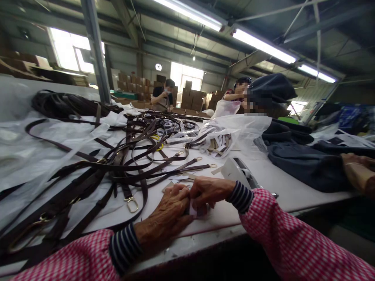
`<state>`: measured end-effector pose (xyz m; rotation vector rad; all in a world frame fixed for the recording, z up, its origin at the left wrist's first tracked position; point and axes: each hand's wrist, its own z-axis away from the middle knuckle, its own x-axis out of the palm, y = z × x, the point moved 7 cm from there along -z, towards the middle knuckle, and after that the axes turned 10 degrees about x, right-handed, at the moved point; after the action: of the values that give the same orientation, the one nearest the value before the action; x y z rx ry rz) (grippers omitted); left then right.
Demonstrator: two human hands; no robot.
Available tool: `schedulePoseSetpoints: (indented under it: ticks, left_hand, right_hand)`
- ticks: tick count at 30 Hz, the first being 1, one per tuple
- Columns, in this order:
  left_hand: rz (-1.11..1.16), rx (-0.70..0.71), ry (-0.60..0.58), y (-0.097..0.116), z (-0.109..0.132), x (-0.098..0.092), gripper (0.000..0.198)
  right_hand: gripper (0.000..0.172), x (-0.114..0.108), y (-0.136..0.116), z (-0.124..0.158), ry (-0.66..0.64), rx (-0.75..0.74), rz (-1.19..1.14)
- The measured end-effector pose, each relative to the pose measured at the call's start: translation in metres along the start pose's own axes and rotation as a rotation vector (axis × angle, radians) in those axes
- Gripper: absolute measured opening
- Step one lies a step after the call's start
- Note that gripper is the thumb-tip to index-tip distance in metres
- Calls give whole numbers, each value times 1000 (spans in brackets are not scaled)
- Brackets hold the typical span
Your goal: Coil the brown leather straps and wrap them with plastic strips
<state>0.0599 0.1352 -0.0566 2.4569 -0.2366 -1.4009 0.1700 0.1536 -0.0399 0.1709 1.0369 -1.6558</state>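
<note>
Close to the table's front edge, my two hands meet over a small whitish slip (193, 207). My right hand (209, 191) pinches the slip between its thumb and fingers. My left hand (168, 208) lies beside it with curled fingers, pressing on something dark that is mostly hidden. Beyond my hands lie small flat beige and white pieces (178, 178). Dark brown leather straps (137, 168) with gold-coloured metal clasps (131, 205) are heaped to the left. Just past my right wrist stands a white device (238, 171) with a grey slot.
Clear plastic bags (234, 127) holding strap pieces are at the back middle. Dark blue fabric (304, 164) covers the right side, near another person's hand (359, 171). Two people (162, 97) are across the table. A metal post (96, 50) rises at the back left.
</note>
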Motion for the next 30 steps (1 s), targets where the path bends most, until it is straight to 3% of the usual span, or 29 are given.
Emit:
schedulePoseSetpoints:
  ticks: [4,9,11,13,17,20,23,27,30]
  left_hand:
    - [-26,-18,8,0,1,-1,21]
    - [-105,-63,-8,-3,-1,4,14]
    - [-124,-74,-39,-3,-3,6,9]
    - [-125,-86,-57,-4,-4,7,9]
    - [-109,-103,-44,-6,-4,7,5]
    - [-84,-110,-31,-8,-3,3,6]
    - [-7,-92,-56,-5,-1,-4,6]
    - [63,-77,-107,-3,-2,-11,17]
    - [24,-80,-99,-2,-4,-14,16]
  right_hand:
    - [11,2,-9,5,146,-47,127]
    - [9,30,-22,25,672,-272,596]
    - [12,43,-21,32,817,-319,710]
    - [12,49,-19,36,876,-309,729]
    - [14,60,-15,43,848,-210,652]
    - [39,78,-5,45,908,-99,641]
    - [62,100,6,41,1056,-22,703]
    - [62,114,11,39,1245,36,703]
    - [62,116,13,39,1281,59,647]
